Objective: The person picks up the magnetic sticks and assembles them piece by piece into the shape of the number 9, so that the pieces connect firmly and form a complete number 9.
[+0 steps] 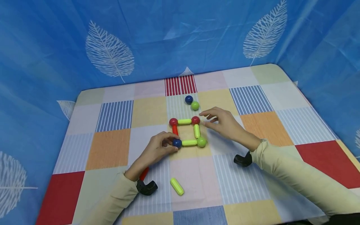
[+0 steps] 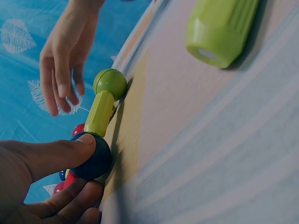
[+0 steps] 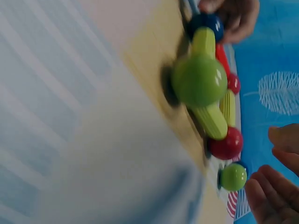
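Observation:
A square of balls and rods lies on the patchwork cloth. Its corners are a blue ball, a green ball and two red balls. Three yellow-green rods and one red rod join them. My left hand pinches the blue corner ball between thumb and fingers, as the left wrist view also shows. Just right of the far red ball, my right hand hovers with fingers apart and nothing between them.
Beyond the square sit a loose blue ball and a loose green ball. Nearer lies a yellow-green rod. Another red rod is partly hidden by the left wrist. A blue curtain hangs behind the table.

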`<state>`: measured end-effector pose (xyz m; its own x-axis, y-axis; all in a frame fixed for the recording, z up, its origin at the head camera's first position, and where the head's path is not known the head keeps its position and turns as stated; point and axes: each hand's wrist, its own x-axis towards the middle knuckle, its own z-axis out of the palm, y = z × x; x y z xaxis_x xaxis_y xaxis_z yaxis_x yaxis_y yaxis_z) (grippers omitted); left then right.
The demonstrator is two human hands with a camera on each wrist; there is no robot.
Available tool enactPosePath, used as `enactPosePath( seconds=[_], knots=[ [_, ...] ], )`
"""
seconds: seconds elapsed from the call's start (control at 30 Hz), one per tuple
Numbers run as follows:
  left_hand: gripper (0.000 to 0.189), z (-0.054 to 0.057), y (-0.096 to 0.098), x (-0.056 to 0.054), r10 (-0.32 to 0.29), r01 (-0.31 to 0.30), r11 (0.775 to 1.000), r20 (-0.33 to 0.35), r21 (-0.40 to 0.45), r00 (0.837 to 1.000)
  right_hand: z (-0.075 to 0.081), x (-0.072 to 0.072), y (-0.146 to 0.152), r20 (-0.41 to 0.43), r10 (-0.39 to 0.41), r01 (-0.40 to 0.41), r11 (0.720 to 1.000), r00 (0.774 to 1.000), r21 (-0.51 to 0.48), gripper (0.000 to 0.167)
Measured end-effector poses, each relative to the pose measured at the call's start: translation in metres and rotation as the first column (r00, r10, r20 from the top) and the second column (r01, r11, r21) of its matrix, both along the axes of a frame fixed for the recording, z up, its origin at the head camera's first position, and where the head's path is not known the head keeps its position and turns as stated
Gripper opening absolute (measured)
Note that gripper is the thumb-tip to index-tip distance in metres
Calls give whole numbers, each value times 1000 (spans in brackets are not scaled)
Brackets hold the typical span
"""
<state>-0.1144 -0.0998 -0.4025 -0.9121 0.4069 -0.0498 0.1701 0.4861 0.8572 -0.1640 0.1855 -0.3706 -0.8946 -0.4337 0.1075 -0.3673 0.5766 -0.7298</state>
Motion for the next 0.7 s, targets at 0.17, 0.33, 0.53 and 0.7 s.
enactPosePath(
  seconds=[0.17,0.33,0.53,0.7],
  knots=[
    [31,-1,0,1,1,-1,1000,1,-3,1000,-2,-20,-6,51,32,-32,999,998,-6,35],
    [31,0,0,0,-5,5,1000,-7,1,1000,-7,-32,-14,117,87,-84,996,989,-34,39],
    [32,0,0,-2,-19,19,1000,-10,0,1000,-15,-38,-22,146,129,-123,991,981,-47,36],
    [32,0,-1,-2,-16,16,1000,-9,-11,1000,-19,-42,-25,122,143,-143,990,982,-9,25]
  ],
)
